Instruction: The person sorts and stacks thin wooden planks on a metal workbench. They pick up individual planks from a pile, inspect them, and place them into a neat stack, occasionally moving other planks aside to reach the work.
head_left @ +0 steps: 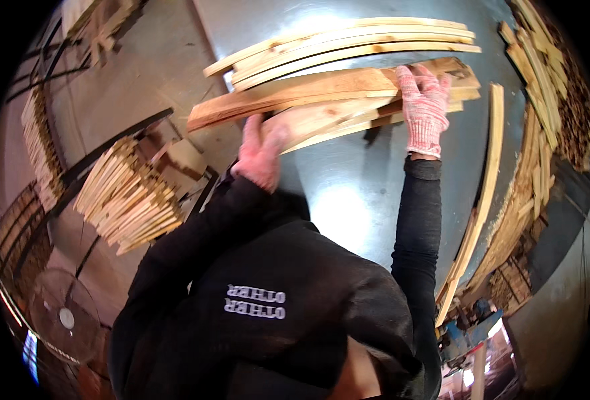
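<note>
A: I'm on the head feed. Where's the plank sitting?
B: Long reddish-brown wooden plank [295, 95] is lying crosswise over paler wooden planks [331, 117] near the far side of the grey, shiny worktop [348, 200]. Its left end is reaching past the worktop's edge.
A: Fingers?
B: Right hand [425, 110], in a pink-and-white knitted glove, is grasping the plank near its right end, thumb side over the upper face. Left hand [260, 157], in a similar pink glove, is touching the lower edge toward the other end. It's blurring, so I can't tell whether those fingers are gripping or just supporting.
A: Why so wide?
B: I'm guessing balance: two spaced contacts are likely keeping a long piece from swinging.
A: And the rest?
B: Three slim pale wooden strips [348, 42] are lying side by side just beyond, probably aligned to stay countable. One long pale wooden strip [492, 157] is running along the right side, seemingly out of the working area. Left of the worktop, a neat stack of pale wooden slats [128, 200] is sitting with ends together, likely for easy handling.
</note>
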The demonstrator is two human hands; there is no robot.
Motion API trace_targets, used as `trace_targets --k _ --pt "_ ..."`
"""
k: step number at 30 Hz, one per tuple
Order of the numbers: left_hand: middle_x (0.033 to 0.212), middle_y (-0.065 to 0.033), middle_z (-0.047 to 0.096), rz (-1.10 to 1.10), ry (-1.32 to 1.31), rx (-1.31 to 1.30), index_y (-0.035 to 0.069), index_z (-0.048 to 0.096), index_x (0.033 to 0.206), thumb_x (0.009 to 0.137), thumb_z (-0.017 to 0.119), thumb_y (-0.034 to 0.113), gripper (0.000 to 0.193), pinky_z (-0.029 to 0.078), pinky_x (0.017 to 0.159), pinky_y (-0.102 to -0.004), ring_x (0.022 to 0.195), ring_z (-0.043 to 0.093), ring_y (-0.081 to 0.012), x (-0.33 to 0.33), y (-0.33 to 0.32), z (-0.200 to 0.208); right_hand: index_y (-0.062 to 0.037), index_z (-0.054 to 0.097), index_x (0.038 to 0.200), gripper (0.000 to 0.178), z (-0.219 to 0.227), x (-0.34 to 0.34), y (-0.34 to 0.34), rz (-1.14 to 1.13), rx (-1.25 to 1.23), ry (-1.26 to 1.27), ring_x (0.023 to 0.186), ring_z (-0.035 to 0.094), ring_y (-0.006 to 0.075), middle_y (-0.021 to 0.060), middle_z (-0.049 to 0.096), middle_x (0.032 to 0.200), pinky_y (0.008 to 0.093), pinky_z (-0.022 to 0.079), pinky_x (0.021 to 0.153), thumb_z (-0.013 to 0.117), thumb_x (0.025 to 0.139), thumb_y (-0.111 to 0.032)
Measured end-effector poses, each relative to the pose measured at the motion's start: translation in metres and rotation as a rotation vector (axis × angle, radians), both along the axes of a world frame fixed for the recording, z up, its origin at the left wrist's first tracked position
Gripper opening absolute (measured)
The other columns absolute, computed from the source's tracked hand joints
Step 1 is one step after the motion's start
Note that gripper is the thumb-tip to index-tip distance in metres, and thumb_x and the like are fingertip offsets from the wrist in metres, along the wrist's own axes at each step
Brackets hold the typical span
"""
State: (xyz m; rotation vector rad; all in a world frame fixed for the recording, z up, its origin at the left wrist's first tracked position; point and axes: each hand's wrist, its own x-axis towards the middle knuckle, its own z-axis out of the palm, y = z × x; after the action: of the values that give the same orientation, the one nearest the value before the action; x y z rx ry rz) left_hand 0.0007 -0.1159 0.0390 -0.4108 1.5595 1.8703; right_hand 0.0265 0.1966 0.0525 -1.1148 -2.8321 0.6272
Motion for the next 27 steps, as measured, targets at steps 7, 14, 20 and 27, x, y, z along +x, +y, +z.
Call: trace_targets --k 7,14,20,27 --pt "0.143 -0.0261 0.04 -0.362 0.447 -0.483 -0.004 0.031 0.144 0.082 0.073 0.033 0.084 0.035 0.109 -0.0412 0.133 0.04 -0.0353 0.005 0.001 0.0 -0.0153 0.04 0.146 0.096 0.039 -0.022 -0.021 0.686 0.072 -0.392 0.133 0.042 0.0322 0.0179 0.049 0.141 0.0434 0.026 0.114 0.078 0.067 -0.054" --pt "0.144 -0.0246 0.037 -0.893 0.79 -0.996 -0.001 0.036 0.141 0.068 0.078 0.052 0.1 0.019 0.115 -0.0511 0.14 0.028 -0.0385 0.003 0.0 0.014 -0.0124 0.05 0.136 0.081 0.08 -0.003 -0.055 0.88 0.283 -0.251 0.122 0.047 0.0376 0.0155 0.055 0.124 0.0462 0.037 0.108 0.084 0.064 -0.026" --pt "0.13 -0.0199 0.052 -0.843 1.058 -0.79 0.002 0.047 0.132 0.066 0.081 0.04 0.083 0.034 0.107 -0.0504 0.123 0.047 -0.0392 0.0 -0.014 0.003 -0.0067 0.054 0.129 0.078 0.097 0.116 -0.029 0.531 -0.023 0.186 0.119 0.052 0.0356 0.0178 0.054 0.125 0.0439 0.048 0.097 0.086 0.059 -0.018" --pt "0.128 -0.0197 0.052 -0.667 1.292 -0.714 0.002 0.046 0.132 0.062 0.082 0.027 0.082 0.043 0.1 -0.0436 0.119 0.05 -0.0374 -0.012 -0.029 0.015 -0.0025 0.046 0.136 0.084 0.098 0.244 0.0 -0.114 0.263 0.516 0.121 0.046 0.0299 0.0187 0.047 0.125 0.0423 0.043 0.103 0.087 0.067 -0.03"
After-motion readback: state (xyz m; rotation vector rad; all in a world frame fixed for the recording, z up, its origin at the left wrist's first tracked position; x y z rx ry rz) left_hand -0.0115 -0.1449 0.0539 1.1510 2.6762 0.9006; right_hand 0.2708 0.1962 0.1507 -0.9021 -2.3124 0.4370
